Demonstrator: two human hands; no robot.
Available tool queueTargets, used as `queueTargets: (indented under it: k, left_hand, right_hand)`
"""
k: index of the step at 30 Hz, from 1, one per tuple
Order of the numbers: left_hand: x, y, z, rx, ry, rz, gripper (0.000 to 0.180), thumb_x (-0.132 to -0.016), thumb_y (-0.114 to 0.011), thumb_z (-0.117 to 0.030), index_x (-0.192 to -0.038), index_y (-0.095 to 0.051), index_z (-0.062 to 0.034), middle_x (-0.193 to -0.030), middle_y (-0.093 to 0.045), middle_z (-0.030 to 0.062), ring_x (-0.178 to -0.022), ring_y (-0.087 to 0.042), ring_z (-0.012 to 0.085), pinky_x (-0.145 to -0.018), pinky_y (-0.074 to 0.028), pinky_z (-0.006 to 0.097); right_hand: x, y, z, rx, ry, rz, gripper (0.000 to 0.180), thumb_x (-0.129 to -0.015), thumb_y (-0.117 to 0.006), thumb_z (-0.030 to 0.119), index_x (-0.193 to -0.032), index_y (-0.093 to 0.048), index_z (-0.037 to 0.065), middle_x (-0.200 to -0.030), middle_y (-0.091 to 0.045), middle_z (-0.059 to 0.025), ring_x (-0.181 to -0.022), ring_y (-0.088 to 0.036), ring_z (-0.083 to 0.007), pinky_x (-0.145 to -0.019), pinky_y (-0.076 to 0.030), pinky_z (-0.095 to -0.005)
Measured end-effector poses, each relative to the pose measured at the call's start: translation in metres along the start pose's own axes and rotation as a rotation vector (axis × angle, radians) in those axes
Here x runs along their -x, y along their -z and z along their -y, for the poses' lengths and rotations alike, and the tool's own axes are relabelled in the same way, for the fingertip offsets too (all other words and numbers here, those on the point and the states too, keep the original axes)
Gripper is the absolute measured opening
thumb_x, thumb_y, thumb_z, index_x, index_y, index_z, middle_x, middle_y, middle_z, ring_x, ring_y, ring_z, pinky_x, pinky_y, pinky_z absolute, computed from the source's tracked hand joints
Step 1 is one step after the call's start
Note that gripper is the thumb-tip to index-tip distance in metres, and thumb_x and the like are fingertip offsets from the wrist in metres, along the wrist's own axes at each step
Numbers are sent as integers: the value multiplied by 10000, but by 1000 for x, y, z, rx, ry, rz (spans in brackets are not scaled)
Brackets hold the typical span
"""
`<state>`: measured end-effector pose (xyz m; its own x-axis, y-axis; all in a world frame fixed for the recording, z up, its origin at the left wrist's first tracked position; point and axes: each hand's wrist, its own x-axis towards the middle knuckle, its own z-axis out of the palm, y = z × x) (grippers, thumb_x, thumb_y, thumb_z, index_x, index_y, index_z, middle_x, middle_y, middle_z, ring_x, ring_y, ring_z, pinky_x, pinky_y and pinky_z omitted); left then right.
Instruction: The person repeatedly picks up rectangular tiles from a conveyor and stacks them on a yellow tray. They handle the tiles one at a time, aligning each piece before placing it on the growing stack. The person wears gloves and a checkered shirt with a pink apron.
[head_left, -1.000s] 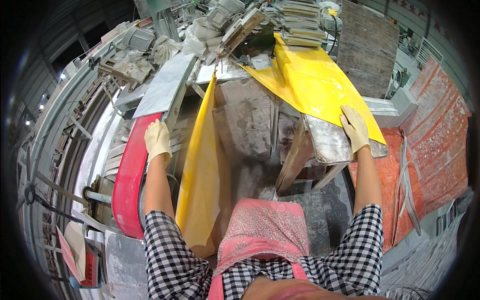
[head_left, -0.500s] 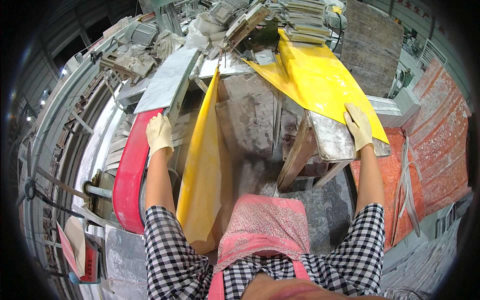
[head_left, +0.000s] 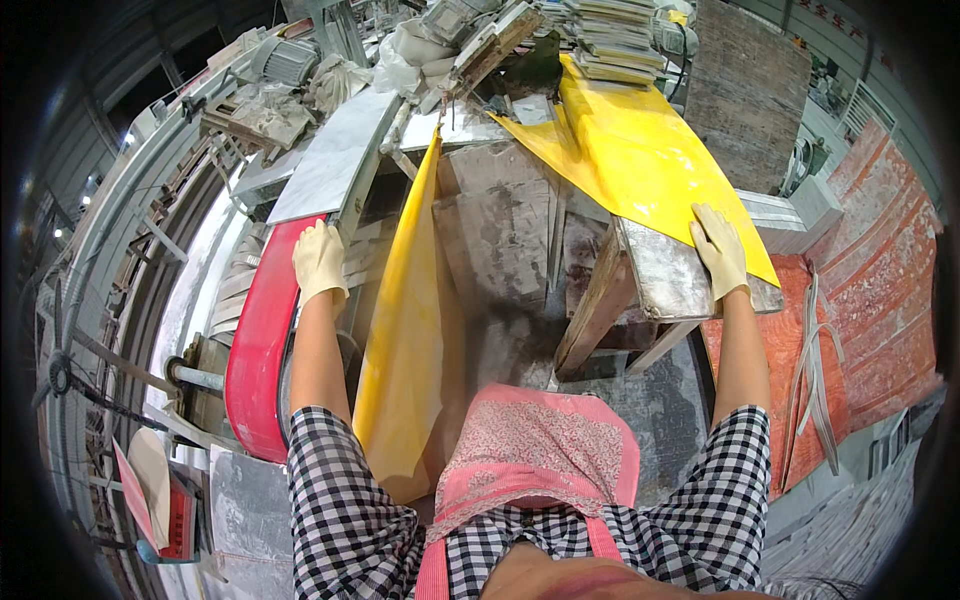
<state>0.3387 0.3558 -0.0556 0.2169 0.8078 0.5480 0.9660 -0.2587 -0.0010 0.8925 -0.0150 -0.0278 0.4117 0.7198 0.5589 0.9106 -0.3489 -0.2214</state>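
My left hand, in a cream glove, is at the inner edge of a red belt, just below the near end of a pale grey stone slab. Its fingers are curled and pressed together; whatever lies under them is hidden. My right hand, gloved alike, lies with fingers stretched out over the lower edge of a glossy yellow sheet. That sheet covers a worn bench board, bare at its near corner. Between my arms hangs another yellow sheet, narrow at the top and wider below.
A stack of slabs stands on the far end of the yellow sheet. Far left are a grey motor and white bags. A wooden bench leg rises before me. Orange-red sheeting and pale straps are at right.
The lower part of my pink apron has swung outward and slightly right. My view has shifted a little; both hands keep their places on the belt edge and the sheet.
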Motion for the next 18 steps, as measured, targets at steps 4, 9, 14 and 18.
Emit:
queueTargets:
  k: [4, 9, 14, 18]
  left_hand:
    - [0, 1, 0, -13, -2, 15, 355, -1006, -406, -249, -1038, -683, -29, -1005, -720, 194, -1008, -681, 329, -901, -522, 442]
    - [-1, 4, -1, 0, 17, 46, 378, -1011, -396, -261, -1055, -685, -21, -1022, -720, 194, -1009, -679, 334, -909, -518, 445]
    - [-1, 3, -1, 18, 23, 47, 379, -1013, -398, -263, -1064, -685, -21, -1022, -719, 192, -1011, -678, 333, -910, -517, 448]
    - [0, 1, 0, 6, 7, 33, 381, -1017, -398, -268, -1071, -684, -23, -1025, -716, 187, -1015, -676, 332, -911, -515, 449]
  right_hand:
    - [0, 1, 0, 1, -1, 23, 412, -1037, -548, 322, -1380, -608, 102, -1441, -580, -176, -1368, -484, -361, -1145, -358, -422]
    - [-2, -2, -3, 26, -26, 38, 420, -1035, -554, 334, -1386, -613, 111, -1479, -554, -174, -1393, -470, -360, -1162, -341, -418]
    - [-2, -3, -4, 49, -11, 17, 406, -1028, -568, 327, -1366, -630, 110, -1449, -577, -183, -1362, -494, -367, -1143, -366, -420]
    - [-1, -2, -4, -17, -6, 15, 401, -1030, -562, 322, -1364, -630, 111, -1455, -571, -187, -1367, -493, -364, -1137, -368, -423]
